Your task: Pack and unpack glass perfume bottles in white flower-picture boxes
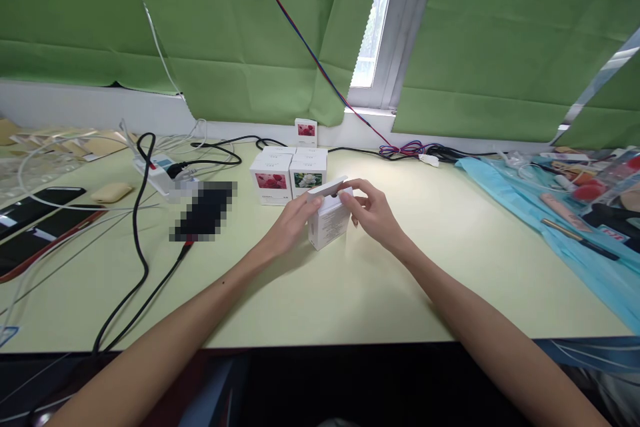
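Watching remotely, I see the white carton [330,229] at the yellow table's [425,280] middle, before flower-printed boxes [272,181]; my left hand [289,224] pinches its side, my right hand's [376,215] fingers pinch its top by the raised flap [327,187].

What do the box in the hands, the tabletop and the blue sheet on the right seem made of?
Box: probably matte white card, with a thin, flat flap. Tabletop: pale yellow, perhaps laminate, judging by its even, soft sheen. Blue sheet: creased, with a faint sheen, so thin plastic or fabric; can't tell which.
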`<state>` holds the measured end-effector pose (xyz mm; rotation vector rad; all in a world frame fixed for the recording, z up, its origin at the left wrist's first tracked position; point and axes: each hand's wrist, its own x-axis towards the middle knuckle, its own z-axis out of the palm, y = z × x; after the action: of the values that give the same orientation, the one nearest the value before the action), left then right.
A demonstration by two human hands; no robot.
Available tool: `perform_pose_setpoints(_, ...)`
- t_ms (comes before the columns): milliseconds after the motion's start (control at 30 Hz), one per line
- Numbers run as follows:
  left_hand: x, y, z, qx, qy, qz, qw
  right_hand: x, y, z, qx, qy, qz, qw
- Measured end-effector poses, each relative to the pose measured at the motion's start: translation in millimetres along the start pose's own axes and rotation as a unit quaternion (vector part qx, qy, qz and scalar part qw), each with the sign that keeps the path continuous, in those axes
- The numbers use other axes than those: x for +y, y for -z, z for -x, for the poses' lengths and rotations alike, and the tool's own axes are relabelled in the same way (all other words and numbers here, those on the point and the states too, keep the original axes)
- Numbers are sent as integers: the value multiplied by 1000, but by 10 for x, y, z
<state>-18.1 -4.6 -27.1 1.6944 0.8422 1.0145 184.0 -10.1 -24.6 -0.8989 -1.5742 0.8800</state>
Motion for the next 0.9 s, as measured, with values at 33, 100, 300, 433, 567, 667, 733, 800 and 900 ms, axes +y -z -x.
perform_pose_setpoints(33, 3, 0, 1, -1, -1, -1, 1000, -1, 0, 0, 0, 1, -1, 1000)
perform_pose_setpoints(100, 7, 0, 2, -4, -1, -1, 1000, -2, 0, 1, -1, 1, -2, 1000)
perform_pose_setpoints(300, 3, 2, 1, -5, -3, -3, 1000, 2, 1, 0, 0, 3, -3, 1000)
perform_pose_setpoints(433, 2, 3, 2, -3, -4, -9, 1000, 9, 1, -3, 1, 3, -1, 1000)
perform_pose_setpoints(567, -4, 4, -4, -6, -8, -8, 1000, 9, 1, -3, -1, 2, -4, 1000)
perform_pose_setpoints(667, -12, 5, -6, 0, -8, -10, 1000, 7, 0, -3, -2, 2, -2, 1000)
perform_pose_setpoints(733, -11, 4, -4, 2, -7, -13, 1000, 7, 1, -4, -2, 1, 0, 1000)
perform_pose_setpoints(800, -6, 4, -1, 2, -6, -15, 1000, 6, 2, -4, -2, 0, 2, 1000)
perform_pose_setpoints(900, -1, 6, 2, 3, -2, -21, 1000, 4, 3, -2, -5, -1, 3, 1000)
